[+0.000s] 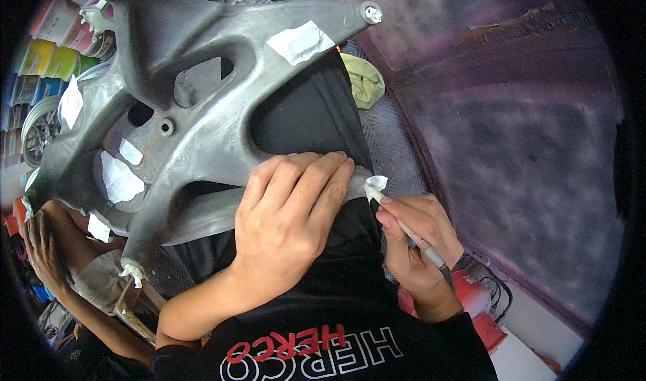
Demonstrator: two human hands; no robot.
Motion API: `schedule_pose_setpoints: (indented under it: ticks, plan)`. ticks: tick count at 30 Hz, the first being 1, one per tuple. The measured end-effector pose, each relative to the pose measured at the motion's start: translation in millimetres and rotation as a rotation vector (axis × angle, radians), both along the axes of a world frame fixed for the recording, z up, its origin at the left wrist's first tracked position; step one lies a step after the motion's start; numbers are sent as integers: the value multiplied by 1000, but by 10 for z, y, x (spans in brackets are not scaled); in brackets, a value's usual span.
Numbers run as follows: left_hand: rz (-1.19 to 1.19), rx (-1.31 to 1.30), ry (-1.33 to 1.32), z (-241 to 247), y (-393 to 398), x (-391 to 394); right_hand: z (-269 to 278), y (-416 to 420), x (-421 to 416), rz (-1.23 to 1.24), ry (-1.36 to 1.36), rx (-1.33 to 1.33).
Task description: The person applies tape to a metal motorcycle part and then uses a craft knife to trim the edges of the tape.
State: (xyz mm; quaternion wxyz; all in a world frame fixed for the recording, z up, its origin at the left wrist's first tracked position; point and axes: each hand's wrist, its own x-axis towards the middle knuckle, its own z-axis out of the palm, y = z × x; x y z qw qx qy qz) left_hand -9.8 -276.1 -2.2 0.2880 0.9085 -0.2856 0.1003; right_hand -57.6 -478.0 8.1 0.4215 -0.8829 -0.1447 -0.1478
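A large grey metal casting point(212, 139) with branching arms and big openings lies across my lap, over black cloth. My left hand point(287, 214) wraps over one of its arms, palm down. At that arm's end a crumpled piece of white masking paper point(376, 184) sticks out. My right hand point(419, 234) pinches a slim pen-like tool point(411, 232) with a pale front and a grey rear. Its front end meets the paper; the very tip is hard to make out. White paper patches point(302, 43) cover several other spots on the casting.
At the left, another person's hand point(43, 250) rests by a far end of the casting. Stacked colored tubs point(45, 58) and a spoked wheel point(43, 129) stand behind. A green cloth point(362, 81) lies beside a purple-stained panel point(525, 154) on the right.
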Motion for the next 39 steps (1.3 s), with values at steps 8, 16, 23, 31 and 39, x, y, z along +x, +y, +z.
schedule_pose_setpoints:
  ticks: [8, 16, 23, 31, 39]
  plan:
    - [24, 16, 9, -1, -16, 20, -33, -2, 68, 38, -20, -16]
    - [26, 7, 9, -17, -15, 17, -45, 8, 72, 44, -42, -38]
    - [19, 17, 31, 20, -7, 19, -48, 20, 71, 47, -52, -41]
    - [-8, 5, 39, 81, -1, 26, -9, -11, -18, -9, -83, 11]
    - [-13, 53, 53, 109, 0, 26, -28, -137, -54, -21, -74, 52]
